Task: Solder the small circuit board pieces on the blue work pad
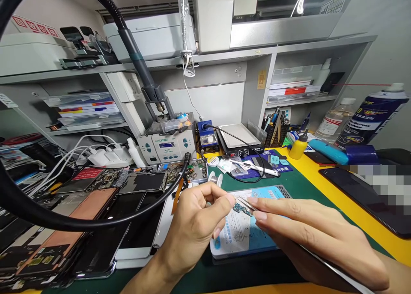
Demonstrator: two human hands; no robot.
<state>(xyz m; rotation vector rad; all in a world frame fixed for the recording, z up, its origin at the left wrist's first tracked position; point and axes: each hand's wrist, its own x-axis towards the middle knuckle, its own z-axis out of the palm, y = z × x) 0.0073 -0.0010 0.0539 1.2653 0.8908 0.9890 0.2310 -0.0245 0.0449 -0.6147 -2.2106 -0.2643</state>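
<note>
My left hand (204,223) is closed in a pinch, thumb and fingertips at the left end of a small blue-green circuit board (243,209). In my right hand (314,230) is a pair of tweezers (247,203), its thin metal tips pointing left over the board and its shank showing below the palm. The right fingers lie nearly straight along the tweezers. Beneath both hands is a flat blue-and-white printed box (236,242) on the green mat (308,191). The fingertip contact on the board is partly hidden.
A black hose (128,219) loops across the left side from a hot-air station (171,146). Phone parts (73,221) are piled at left. A soldering station (207,138), pen basket (276,129), yellow bottle (298,146), spray can (372,114) and black phone (362,200) stand around the mat.
</note>
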